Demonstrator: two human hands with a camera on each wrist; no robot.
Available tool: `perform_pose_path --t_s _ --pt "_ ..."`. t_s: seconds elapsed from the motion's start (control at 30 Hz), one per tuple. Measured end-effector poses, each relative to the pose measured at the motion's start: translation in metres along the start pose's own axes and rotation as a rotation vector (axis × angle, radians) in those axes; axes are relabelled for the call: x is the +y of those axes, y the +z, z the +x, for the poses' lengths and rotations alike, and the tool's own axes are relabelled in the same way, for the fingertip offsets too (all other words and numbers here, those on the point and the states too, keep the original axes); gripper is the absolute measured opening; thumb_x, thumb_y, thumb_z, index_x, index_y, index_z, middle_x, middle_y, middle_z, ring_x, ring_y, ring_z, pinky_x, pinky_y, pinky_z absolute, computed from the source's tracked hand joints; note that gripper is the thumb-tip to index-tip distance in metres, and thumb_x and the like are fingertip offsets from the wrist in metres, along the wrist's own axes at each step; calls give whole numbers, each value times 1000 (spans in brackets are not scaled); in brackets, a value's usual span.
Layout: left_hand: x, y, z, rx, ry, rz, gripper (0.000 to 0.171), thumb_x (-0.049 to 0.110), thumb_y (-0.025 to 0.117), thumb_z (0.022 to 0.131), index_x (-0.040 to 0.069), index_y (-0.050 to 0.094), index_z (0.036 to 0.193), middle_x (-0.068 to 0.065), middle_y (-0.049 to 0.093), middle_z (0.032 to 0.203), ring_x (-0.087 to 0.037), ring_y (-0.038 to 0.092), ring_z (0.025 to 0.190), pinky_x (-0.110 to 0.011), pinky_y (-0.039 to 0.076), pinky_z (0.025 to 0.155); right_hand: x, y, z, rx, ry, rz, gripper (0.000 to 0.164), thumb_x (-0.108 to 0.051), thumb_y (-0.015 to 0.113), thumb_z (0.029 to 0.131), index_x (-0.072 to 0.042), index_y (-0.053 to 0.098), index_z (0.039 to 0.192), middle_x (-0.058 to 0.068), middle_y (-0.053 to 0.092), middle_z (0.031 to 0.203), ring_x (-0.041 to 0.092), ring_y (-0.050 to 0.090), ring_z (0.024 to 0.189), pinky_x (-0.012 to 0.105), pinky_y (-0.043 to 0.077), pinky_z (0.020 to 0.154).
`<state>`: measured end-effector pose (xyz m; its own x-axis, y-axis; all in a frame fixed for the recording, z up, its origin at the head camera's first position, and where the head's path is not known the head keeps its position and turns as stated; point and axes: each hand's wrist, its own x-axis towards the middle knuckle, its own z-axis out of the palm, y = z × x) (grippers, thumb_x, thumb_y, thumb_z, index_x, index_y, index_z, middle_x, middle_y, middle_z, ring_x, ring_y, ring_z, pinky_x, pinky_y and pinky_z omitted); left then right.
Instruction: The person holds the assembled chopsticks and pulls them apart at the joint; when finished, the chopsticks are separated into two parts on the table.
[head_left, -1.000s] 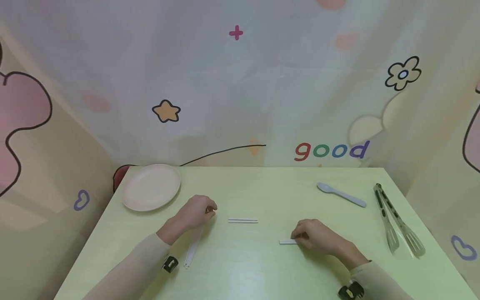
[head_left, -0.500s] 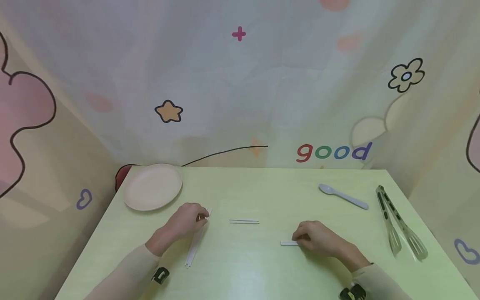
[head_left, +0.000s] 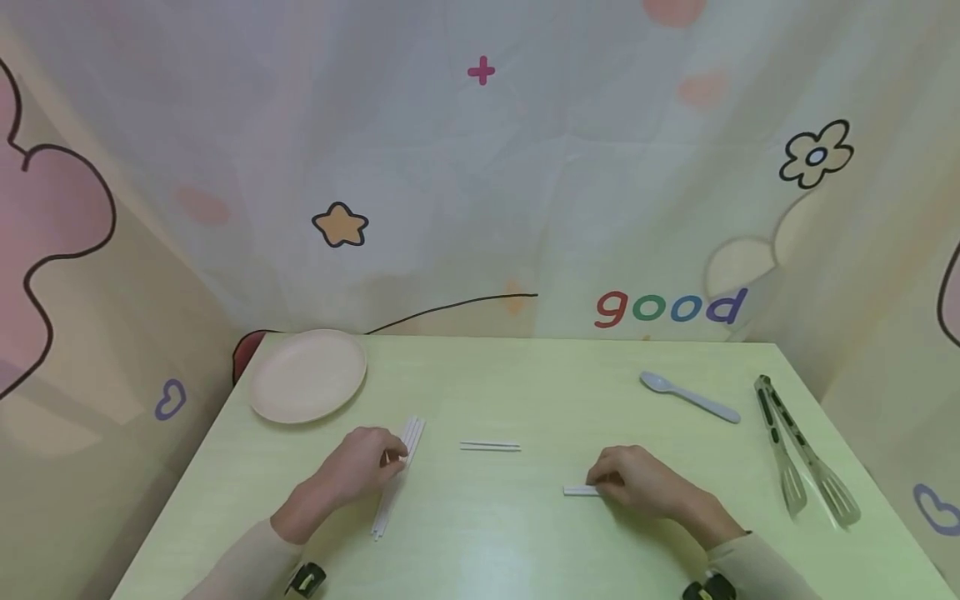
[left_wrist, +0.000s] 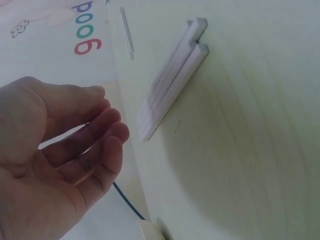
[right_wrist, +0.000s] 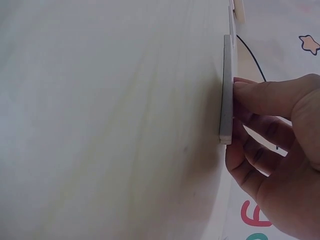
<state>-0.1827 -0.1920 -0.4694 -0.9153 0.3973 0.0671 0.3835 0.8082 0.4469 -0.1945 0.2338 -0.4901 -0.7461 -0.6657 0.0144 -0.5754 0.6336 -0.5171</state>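
Apparent gap, middle chopsticks (head_left: 491, 445) to spoon (head_left: 690, 396)

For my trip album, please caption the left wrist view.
An empty left hand near chopsticks lying together on a pale table.

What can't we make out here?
Right wrist: far side of the white piece in the right hand, hidden by the piece.
Left wrist: exact stick count in the bundle, sticks packed together.
Head: red shape, partly hidden behind the table.
Head: right-wrist device, cut by bottom edge.

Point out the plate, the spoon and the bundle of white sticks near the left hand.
Plate (head_left: 308, 377): head view, bare centre.
Spoon (head_left: 692, 397): head view, on the handle.
Bundle of white sticks (left_wrist: 171, 92): left wrist view, midway along one stick.
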Motion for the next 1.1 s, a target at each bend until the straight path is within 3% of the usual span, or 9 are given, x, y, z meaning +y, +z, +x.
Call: perform_pose_path --t_s 0.33,0.57,1.1 --pt "4 0 -13 -43 -2 -41 12 5 70 85 1 74 95 2 66 78 -7 56 70 -19 46 59 0 0 0 -3 5 19 15 -5 70 87 -16 76 95 -8 66 88 -2 52 74 20 47 65" --pt "7 3 -22 -53 -43 -51 13 6 69 85 1 74 96 3 65 79 -8 56 71 -20 47 59 1 0 0 3 3 25 15 -6 70 87 -17 76 96 -9 66 89 -1 55 77 21 48 66" --pt "5 20 -36 4 -57 -68 13 4 68 82 0 74 92 3 64 77 -5 56 67 -18 47 57 2 2 0 16 -4 10 15 -6 70 87 -18 76 95 -10 67 89 -1 57 78 22 49 68"
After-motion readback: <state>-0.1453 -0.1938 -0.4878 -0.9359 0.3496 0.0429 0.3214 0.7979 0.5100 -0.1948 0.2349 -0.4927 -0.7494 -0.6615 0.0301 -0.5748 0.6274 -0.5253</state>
